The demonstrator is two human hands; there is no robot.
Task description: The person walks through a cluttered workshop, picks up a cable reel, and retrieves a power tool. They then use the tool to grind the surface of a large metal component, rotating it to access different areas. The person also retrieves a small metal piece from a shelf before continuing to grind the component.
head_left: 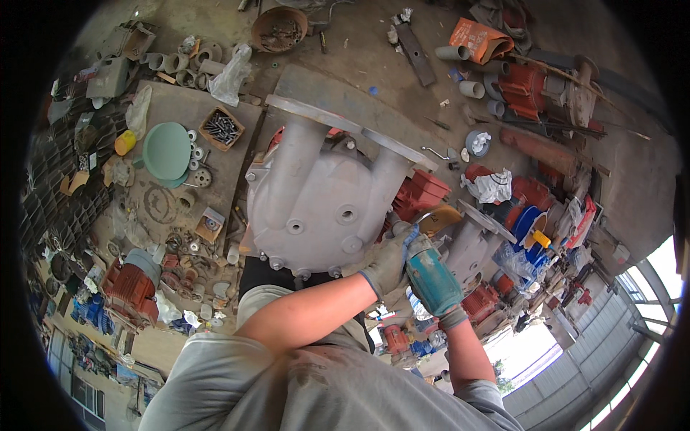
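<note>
A teal angle grinder (433,281) is held across the right side of my body, its tan disc (440,218) pointing away from me. My left hand (388,262), in a grey glove, is closed round the front part of the tool, with its fingers partly hidden. At the rear end, my gloved right hand (453,317) wraps the body of the grinder. Directly before me stands a large grey cast pump casing (316,197) with two flanged pipe necks and bolts along its rim. The disc is to the right of the casing, near a red motor (420,194).
Another grey casing (471,248) stands close to the right of the grinder. At left are a green basin (167,152), a box of bolts (221,128) and a red motor (129,289). Red motors (523,90), pipes and wrapped parts crowd the right. A rusty bowl (279,30) lies far off.
</note>
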